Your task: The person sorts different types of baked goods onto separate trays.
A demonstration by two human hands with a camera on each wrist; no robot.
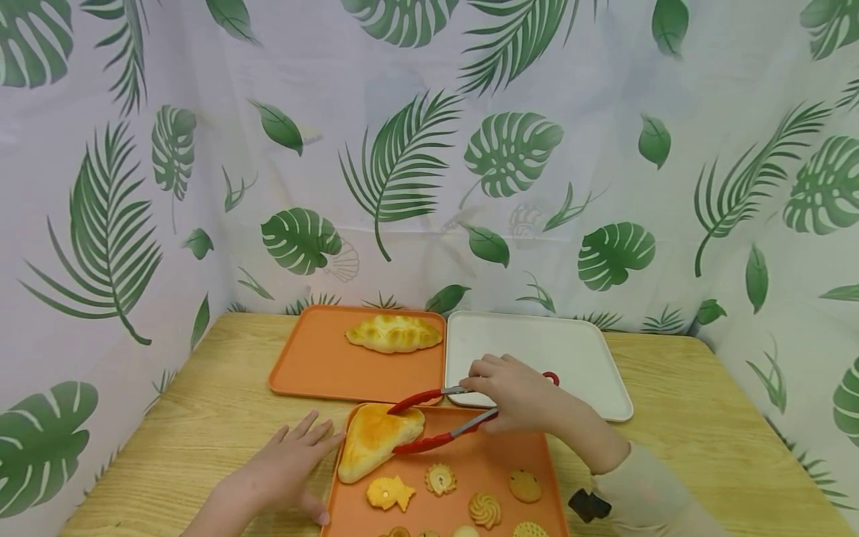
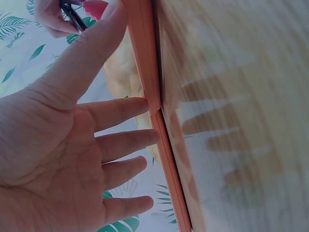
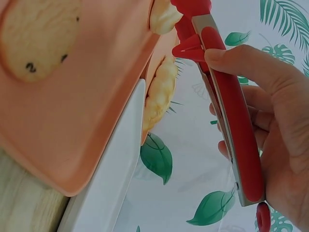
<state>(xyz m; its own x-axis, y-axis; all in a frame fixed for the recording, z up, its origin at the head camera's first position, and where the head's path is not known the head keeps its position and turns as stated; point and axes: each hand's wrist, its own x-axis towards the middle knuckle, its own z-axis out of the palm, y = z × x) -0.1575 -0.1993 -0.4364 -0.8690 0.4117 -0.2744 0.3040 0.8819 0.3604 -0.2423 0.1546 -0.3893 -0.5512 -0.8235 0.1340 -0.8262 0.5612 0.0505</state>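
Below the right hand (image 1: 513, 391), which grips red tongs (image 1: 429, 444), a biscuit (image 3: 41, 31) bears unreadable dark marks; right of the left hand (image 1: 285, 466), fingers spread, golden-topped triangular bread (image 1: 376, 438) lies at the tongs' tips.

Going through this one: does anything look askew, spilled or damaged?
Nothing in view looks spilled or broken. One mild oddity: the triangular bread crowds the left side of the near tray, hiding part of its rim; whether it overhangs is unclear.
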